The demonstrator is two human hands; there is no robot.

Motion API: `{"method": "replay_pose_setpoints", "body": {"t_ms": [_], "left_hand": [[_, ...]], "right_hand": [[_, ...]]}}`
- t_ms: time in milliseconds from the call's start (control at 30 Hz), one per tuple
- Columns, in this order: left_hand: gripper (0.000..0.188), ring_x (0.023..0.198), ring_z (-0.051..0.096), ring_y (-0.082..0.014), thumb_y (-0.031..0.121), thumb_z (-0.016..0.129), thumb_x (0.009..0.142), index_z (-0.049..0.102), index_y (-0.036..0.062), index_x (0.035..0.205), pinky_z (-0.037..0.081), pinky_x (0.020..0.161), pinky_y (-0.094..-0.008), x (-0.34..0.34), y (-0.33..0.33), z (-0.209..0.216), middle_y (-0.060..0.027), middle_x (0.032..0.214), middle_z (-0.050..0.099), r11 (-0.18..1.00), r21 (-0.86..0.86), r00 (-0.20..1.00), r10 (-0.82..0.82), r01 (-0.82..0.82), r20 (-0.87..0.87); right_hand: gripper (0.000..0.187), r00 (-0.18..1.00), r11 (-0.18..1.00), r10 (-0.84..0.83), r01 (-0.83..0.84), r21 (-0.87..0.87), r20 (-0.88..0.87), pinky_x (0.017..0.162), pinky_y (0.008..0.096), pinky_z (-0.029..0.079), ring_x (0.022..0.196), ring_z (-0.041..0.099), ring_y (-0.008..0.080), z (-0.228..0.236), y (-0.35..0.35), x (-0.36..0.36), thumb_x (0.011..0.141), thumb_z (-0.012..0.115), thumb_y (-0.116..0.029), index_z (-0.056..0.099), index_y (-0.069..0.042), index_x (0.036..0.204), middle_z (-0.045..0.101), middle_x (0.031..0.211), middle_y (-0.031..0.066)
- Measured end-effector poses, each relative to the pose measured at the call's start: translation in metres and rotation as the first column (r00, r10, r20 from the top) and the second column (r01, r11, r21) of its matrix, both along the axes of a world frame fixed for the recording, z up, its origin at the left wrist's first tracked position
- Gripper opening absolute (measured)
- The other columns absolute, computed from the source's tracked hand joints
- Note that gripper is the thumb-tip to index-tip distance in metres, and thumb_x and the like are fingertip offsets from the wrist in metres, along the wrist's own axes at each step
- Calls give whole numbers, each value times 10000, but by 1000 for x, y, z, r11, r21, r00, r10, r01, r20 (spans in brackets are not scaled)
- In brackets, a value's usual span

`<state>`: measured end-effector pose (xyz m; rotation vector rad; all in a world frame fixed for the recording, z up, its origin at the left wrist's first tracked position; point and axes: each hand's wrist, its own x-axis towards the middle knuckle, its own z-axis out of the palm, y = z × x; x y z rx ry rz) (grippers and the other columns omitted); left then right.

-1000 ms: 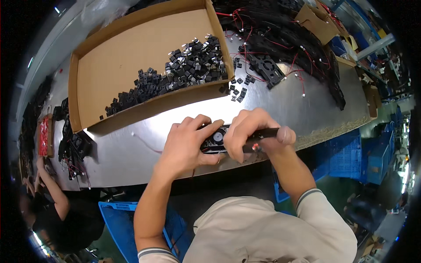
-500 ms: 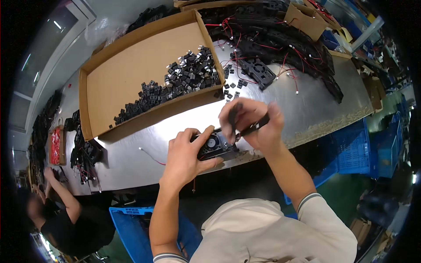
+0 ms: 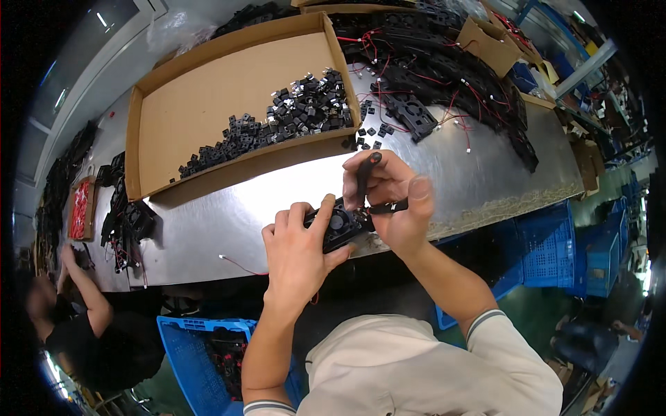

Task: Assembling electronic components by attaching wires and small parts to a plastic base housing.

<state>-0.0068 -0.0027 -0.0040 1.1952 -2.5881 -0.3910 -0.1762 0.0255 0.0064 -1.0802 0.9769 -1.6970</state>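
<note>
My left hand [image 3: 297, 243] grips a black fan unit [image 3: 337, 223] at the table's front edge, with the thumb on the near side and fingers over the top. A thin red lead with a white plug trails on the table to the left of this hand. In my right hand [image 3: 404, 211] are black-handled pliers [image 3: 363, 182], their handles spread apart. The jaws point at the right end of the fan unit and seem to touch it; fingers partly cover them, so what they grip cannot be made out.
A shallow cardboard box [image 3: 229, 158] holds a heap of small black parts; several lie loose beside it. More black fan housings [image 3: 409, 114] with red leads are piled at the back right. Blue crates [image 3: 544, 249] stand below the table. At the far left another person's arm [image 3: 90, 295] reaches over the table.
The pliers were blurred by motion and now are sharp, their jaws close against the fan unit's right end. My left hand keeps its grip. The view has shifted slightly.
</note>
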Motion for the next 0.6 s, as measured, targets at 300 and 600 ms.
{"method": "replay_pose_setpoints", "body": {"t_ms": [300,600], "left_hand": [[796,1061,533,-302,326,870,668,553,177,1383,396,887,-463,0,0,0,-113,1126,570,1000,16,1000,3,-3,0],[744,1045,557,-314,368,844,683,604,169,1359,435,881,-448,6,-20,-1,-129,1113,587,963,269,994,15,15,-108]], "right_hand": [[991,997,998,-35,38,48,-72,673,278,470,794,570,149,-1,0,5,840,336,-877,574,37,1140,592,891,94],[914,991,998,28,-36,-58,-129,596,304,410,662,490,197,-9,17,0,873,332,-844,549,31,1023,533,804,119]]}}
